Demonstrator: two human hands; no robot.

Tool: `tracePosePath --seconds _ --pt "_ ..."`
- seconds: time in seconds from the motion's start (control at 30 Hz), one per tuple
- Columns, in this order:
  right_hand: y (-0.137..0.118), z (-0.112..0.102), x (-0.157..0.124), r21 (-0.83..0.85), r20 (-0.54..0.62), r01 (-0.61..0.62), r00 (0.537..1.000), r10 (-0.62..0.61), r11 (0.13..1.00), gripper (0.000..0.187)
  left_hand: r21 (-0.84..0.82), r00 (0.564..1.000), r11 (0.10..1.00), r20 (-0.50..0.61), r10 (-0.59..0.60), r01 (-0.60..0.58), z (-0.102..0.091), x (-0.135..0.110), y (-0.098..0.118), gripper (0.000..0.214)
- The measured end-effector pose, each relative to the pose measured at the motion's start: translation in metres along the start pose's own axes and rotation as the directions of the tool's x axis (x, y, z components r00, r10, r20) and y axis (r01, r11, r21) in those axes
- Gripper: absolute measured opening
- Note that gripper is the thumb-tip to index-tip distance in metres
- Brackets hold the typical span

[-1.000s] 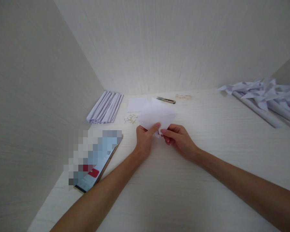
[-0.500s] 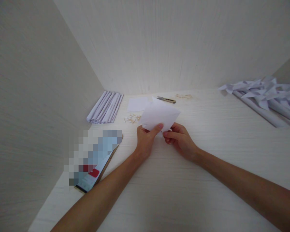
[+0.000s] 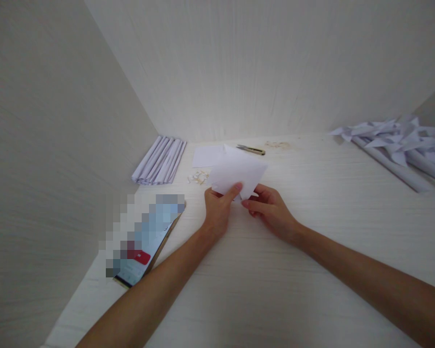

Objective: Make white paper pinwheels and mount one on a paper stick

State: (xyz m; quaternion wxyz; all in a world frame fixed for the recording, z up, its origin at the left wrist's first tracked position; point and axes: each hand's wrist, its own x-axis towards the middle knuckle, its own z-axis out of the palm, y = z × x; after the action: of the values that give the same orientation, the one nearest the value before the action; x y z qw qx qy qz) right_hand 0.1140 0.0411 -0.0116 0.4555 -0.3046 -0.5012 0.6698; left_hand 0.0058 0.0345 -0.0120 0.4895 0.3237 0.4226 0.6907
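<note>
A white square sheet of paper [image 3: 237,170] is held up over the table, one corner toward me. My left hand [image 3: 218,205] grips its near left side, thumb on top and fingers underneath. At the near corner, where a small slit or dark gap shows, my right hand [image 3: 270,210] pinches the paper's edge between thumb and fingers. The right fingertips are partly hidden by the sheet. Behind it lie a stack of white paper squares [image 3: 204,157] and a pair of thread snips [image 3: 252,150].
Rolled paper tubes [image 3: 159,160] lie at the left wall. Small pale sticks or pins [image 3: 198,178] sit near the paper stack, with more bits [image 3: 277,145] at the back. A phone [image 3: 145,256] rests by my left forearm. Paper pinwheels [image 3: 395,142] on tubes are piled at right.
The sheet has tilted and shifted slightly left in my hands, and its near corner slit shows a little wider. Both hands keep nearly the same place.
</note>
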Motion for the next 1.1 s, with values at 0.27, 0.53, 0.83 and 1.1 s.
tracePosePath --seconds 0.27,0.53,0.83,1.1 --pt "0.0035 -0.0039 -0.0009 -0.216 0.039 0.065 0.998 -0.058 0.974 0.013 -0.011 0.999 1.000 -0.052 0.011 -0.012 -0.0030 0.0036 -0.0019 0.019" --pt "0.0016 -0.0038 -0.0011 -0.248 0.034 0.085 0.996 -0.079 0.965 0.013 0.003 0.998 1.000 -0.066 0.011 -0.010 -0.0022 0.0037 -0.0025 0.020" --pt "-0.0001 -0.0030 -0.0020 -0.188 -0.038 0.045 0.998 -0.053 0.981 0.009 -0.069 0.993 0.998 -0.115 -0.018 0.010 0.0020 0.0033 0.0019 0.018" --pt "-0.0007 -0.0003 -0.0019 -0.287 -0.090 0.032 0.994 -0.061 0.957 0.018 -0.017 0.999 1.000 -0.041 -0.009 0.008 -0.0005 0.0024 -0.0003 0.022"
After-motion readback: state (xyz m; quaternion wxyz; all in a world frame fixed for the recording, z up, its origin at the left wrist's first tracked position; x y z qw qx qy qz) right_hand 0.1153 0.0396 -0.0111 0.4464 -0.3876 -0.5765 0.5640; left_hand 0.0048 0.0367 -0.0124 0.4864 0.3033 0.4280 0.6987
